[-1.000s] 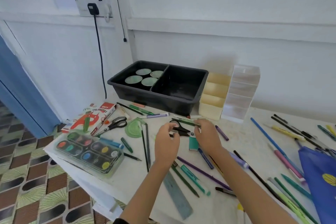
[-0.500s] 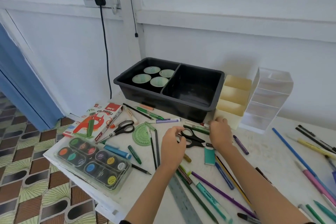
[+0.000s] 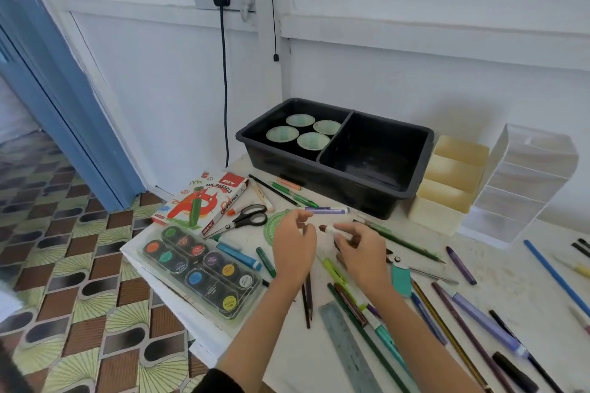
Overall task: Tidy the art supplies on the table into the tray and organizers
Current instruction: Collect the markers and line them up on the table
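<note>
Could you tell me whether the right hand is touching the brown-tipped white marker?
Touching: head view shows the right hand pinching the brown-tipped white marker.

Ahead of my right hand (image 3: pixel 360 252), which grips a marker (image 3: pixel 332 229), only a purple pen (image 3: pixel 325 210) and a green pencil (image 3: pixel 405 242) lie flat before the tray (image 3: pixel 351 191). Four round tubs (image 3: pixel 300 132) fill the tray's left half; the right half is open from above. The yellow organizer (image 3: pixel 447 182) and clear organizer (image 3: pixel 523 182) stand side by side just right of it. Left of my left hand (image 3: pixel 293 249), scissors (image 3: pixel 245 220), a pastel box (image 3: pixel 204 198) and a paint set (image 3: pixel 201 268) crowd the table (image 3: pixel 498 252). A ruler (image 3: pixel 348 348) and pencils lie between my forearms.
</note>
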Tool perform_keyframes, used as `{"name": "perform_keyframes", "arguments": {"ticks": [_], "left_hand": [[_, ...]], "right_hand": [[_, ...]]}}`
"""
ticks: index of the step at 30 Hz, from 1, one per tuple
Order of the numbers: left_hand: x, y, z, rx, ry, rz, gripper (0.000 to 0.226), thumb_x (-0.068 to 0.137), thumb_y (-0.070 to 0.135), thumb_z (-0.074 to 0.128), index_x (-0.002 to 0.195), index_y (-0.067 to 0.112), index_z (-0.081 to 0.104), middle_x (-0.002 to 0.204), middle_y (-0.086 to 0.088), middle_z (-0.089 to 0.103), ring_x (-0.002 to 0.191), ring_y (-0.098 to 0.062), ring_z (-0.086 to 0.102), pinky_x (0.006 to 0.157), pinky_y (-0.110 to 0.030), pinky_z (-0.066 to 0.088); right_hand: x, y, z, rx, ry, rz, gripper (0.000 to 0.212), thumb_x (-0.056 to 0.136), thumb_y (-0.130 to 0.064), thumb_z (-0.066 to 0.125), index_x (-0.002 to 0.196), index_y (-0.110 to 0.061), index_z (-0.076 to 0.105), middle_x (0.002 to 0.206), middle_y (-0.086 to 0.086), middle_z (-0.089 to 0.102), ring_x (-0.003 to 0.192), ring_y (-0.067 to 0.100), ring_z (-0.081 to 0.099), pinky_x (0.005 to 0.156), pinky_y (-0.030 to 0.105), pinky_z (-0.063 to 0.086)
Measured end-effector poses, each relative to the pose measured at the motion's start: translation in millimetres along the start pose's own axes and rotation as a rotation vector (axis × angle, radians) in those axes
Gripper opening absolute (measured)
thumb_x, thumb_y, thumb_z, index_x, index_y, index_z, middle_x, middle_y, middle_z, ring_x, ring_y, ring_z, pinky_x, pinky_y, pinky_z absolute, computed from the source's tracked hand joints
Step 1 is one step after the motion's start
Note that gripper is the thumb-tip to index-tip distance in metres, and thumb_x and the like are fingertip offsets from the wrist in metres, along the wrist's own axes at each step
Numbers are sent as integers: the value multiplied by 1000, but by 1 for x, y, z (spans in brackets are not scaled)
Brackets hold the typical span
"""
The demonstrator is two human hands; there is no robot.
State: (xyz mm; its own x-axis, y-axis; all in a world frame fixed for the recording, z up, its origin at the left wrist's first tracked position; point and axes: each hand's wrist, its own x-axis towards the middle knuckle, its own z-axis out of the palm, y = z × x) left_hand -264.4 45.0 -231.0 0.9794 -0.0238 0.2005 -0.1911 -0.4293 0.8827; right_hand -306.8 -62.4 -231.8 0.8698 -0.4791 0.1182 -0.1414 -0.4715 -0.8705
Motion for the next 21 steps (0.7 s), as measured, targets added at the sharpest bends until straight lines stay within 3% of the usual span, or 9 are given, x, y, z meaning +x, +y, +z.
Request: {"name": "perform_keyframes", "arguments": {"ticks": [2,5,7,10,14,21], "left_hand": [[17,-10,-16,54,27,18,20,90,8,54,108,15,61,104,3,60,97,-10,56,80,-14,43],[47,-29,-41,168,33,22,24,89,7,55,112,12,60,110,-1,61,103,-13,56,90,-27,46],[66,-43,-54,291,11,32,26,88,4,54,113,9,60,113,-4,61,105,-18,55,91,-30,46],[90,-63,-67,475,-73,69,29,89,2,49,117,6,59,119,-10,59,108,-26,53,91,-39,45],[109,-80,-69,685,-177,123,31,92,1,47,119,8,60,118,-11,62,104,-28,58,89,-40,45],[121,-92,-66,603,-103,89,33,88,-1,54,120,7,58,111,-15,62,100,-30,57,88,-42,44]], "right_hand": [[-2,-10,12,128,-52,24,21,87,-12,65,106,-18,68,97,-8,64,83,2,57,69,8,45],[1,-21,31,321,-132,87,20,83,-11,69,101,-20,68,95,-7,68,86,3,63,77,14,52],[5,-27,45,442,-162,157,21,81,-11,72,100,-18,70,94,-3,71,88,9,67,79,22,54],[10,-34,61,549,-165,217,21,81,-9,71,102,-12,70,91,3,72,83,11,68,71,18,54],[14,-37,69,594,-156,255,20,81,-9,71,100,-14,71,90,4,72,85,12,68,70,17,53],[17,-33,65,598,-82,275,13,83,-10,69,89,-21,72,85,1,73,79,8,66,64,12,49]]}}
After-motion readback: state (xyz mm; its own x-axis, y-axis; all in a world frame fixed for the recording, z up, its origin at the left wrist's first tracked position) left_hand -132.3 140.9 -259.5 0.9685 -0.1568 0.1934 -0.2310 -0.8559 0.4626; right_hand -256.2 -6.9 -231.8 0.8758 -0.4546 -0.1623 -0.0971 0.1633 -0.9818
